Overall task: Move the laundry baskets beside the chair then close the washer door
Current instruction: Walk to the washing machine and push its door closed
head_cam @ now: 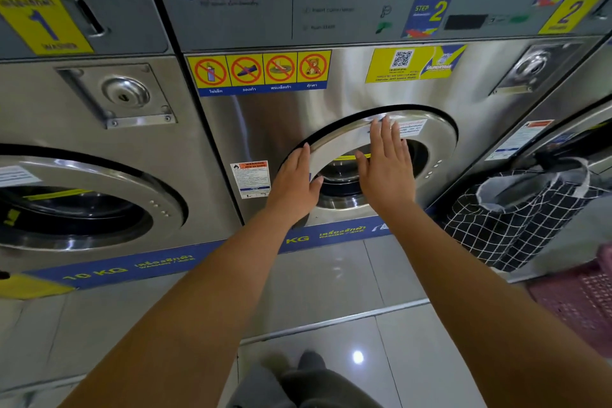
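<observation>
A person is standing at a bank of stainless-steel Laundrybar washers, pressing the round washer door (pixel 374 142) of the middle machine (pixel 331 103) toward its frame. This looks like the closing step of the job, with the basket-moving part apparently behind them. The door is sitting nearly flush, though a dark gap is showing along its upper left rim, so it is probably not latched yet. The next move is calling for a firm, even push until the latch catches.

A black-and-white checked fabric laundry basket (pixel 516 219) is leaning at the right, against the neighbouring machine, and a pink plastic basket (pixel 576 301) is showing at the frame's right edge. No chair is appearing in view, so their placement cannot be confirmed.

The left hand (pixel 294 182) is lying open, fingers along the door's left rim and thumb hooking its inner edge. The right hand (pixel 385 162) is pressing flat, fingers spread, gripping nothing.

The panel is reading "LAUNDRYBAR", with blue-and-yellow stickers (pixel 427 16) marked "STEP 2". A strip of 4 prohibition signs (pixel 260 71) is carrying Thai captions. A yellow QR-code sticker (pixel 414 63) is sitting above the door, and the floor band (pixel 96 272) is reading "10 KG".
</observation>
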Tool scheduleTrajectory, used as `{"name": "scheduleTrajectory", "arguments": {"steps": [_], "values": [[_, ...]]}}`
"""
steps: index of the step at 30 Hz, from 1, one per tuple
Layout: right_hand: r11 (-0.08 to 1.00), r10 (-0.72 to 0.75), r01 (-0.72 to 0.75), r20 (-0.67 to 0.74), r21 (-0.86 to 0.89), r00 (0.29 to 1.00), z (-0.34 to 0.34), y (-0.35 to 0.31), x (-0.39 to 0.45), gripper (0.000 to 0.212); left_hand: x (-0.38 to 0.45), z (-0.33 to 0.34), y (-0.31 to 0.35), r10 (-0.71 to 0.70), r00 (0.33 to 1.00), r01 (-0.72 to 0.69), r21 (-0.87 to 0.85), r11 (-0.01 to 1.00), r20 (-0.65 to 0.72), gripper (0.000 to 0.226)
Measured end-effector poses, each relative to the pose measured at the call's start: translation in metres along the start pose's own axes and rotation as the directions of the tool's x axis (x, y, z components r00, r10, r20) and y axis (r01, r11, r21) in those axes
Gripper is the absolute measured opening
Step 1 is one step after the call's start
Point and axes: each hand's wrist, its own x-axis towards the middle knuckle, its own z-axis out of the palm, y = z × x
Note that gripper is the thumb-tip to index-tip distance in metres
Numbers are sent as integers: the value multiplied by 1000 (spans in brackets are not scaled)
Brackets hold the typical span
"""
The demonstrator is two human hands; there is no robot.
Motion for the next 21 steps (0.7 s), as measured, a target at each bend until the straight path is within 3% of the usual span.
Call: {"name": "scheduleTrajectory", "arguments": {"steps": [9,16,21], "values": [[999,42,-42,11,0,999,-8,-7,-20,60,-19,-4,3,39,999,-39,10,999,4,65],[990,132,-131,-15,55,991,-18,-11,-58,60,-59,-1,6,268,963,-268,30,963,14,47],[977,208,-205,-49,62,977,-25,-6,-92,61,-93,10,16,452,883,-459,37,887,130,51]]}}
